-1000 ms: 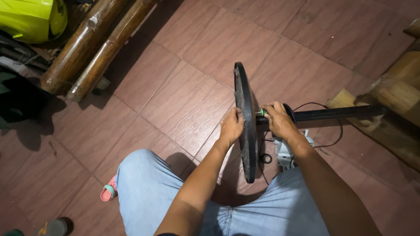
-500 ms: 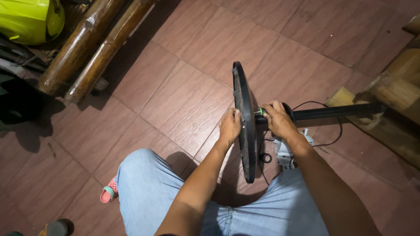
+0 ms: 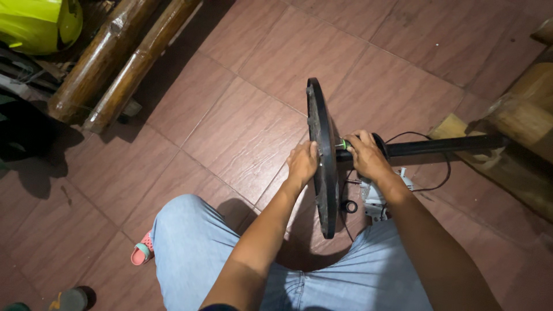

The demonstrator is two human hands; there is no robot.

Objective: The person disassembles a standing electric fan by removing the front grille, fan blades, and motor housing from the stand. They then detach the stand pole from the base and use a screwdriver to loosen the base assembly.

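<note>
Round black base (image 3: 324, 155) standing on edge on the tiled floor (image 3: 242, 115), just ahead of the knees, seen almost edge-on. Black pole (image 3: 438, 148) joined to its right face, running level toward wooden furniture (image 3: 518, 126) at far right.

Left hand (image 3: 302, 164) pressed against the left face of the base, fingers curled near the centre; whether anything small sits under them cannot be told. Right hand (image 3: 366, 154) closed around a green-handled tool (image 3: 344, 144) at the joint where pole meets base, tip aimed into the base.

Progress, as a judgement: pole seated against base, fastening at the joint in hand but not visibly finished, tool on the fastener. Tightened or loosened, cannot be told. Remaining: end the work at the joint, then deal with loose parts lying close by.

Close by, under the right forearm: white plastic part (image 3: 374, 198) on the floor, small black ring (image 3: 350, 207) beside it, thin black cable (image 3: 443, 173) looping from the pole region across the tiles.

Further out: legs in light blue jeans (image 3: 196, 253); pink sandal (image 3: 141, 253) at lower left. Two bamboo poles (image 3: 115, 63) lying slantwise at upper left, yellow-green bag (image 3: 40, 23) in the corner beyond them.
</note>
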